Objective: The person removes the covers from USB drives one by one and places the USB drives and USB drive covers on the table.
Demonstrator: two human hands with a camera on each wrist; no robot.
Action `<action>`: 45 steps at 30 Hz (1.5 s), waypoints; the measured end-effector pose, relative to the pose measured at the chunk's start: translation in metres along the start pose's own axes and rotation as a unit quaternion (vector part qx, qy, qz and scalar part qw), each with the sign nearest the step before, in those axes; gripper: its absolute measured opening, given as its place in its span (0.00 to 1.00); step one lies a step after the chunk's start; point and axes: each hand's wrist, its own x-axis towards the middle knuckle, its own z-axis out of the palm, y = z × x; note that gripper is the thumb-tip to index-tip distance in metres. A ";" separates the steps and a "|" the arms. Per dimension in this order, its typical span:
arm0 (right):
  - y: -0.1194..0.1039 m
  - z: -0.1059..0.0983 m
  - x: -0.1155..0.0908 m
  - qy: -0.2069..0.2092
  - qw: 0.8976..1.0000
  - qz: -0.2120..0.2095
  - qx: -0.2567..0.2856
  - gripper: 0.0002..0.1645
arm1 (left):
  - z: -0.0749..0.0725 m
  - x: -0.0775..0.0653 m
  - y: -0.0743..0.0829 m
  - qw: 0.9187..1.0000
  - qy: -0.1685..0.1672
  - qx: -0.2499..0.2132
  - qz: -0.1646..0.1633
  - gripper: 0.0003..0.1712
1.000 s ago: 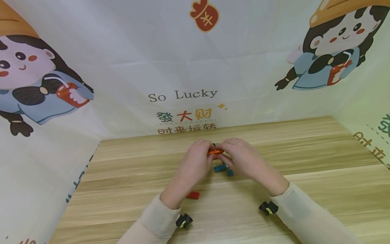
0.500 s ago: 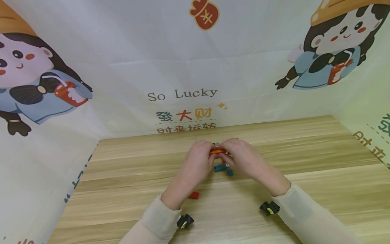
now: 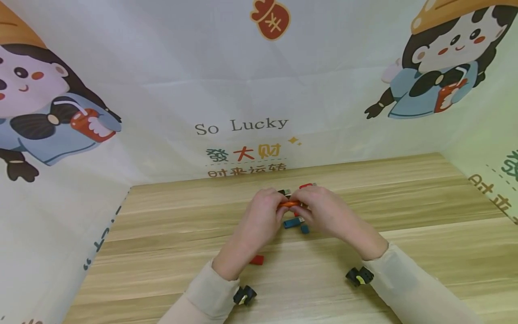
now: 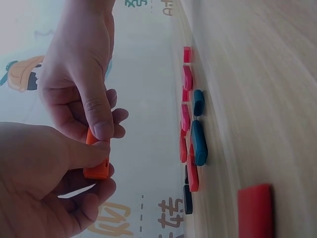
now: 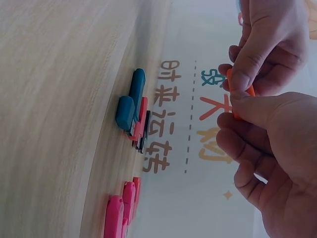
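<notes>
Both hands meet above the table with an orange USB stick between them. My left hand pinches one end with thumb and fingers, and my right hand pinches the other. In the left wrist view the orange stick shows below the right thumb; its connector is not visible. Fingers hide much of it in the right wrist view. Just below the hands lie a blue USB stick, its metal plug showing, and a small blue cap.
A black USB stick and a red one lie behind the hands. Several pink and red pieces, including a pink stick, line the table. A red cap-like piece lies near the left forearm. Printed cloth walls surround the table.
Both hands have shifted very slightly with the orange USB stick still pinched between them. More of the red and black sticks behind them shows now.
</notes>
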 end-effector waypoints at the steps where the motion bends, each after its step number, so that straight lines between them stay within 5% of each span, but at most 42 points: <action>1: 0.000 0.000 0.000 -0.001 1.000 -0.001 0.005 0.03 | 0.000 0.000 0.000 1.000 -0.001 -0.001 0.002 0.05; 15: 0.001 -0.005 -0.001 -0.009 0.999 -0.015 0.039 0.03 | -0.002 -0.001 -0.004 0.998 0.022 -0.009 0.054 0.04; 45: 0.004 -0.008 -0.003 -0.011 0.996 -0.033 0.087 0.06 | -0.004 -0.001 -0.004 0.997 0.019 -0.023 0.077 0.03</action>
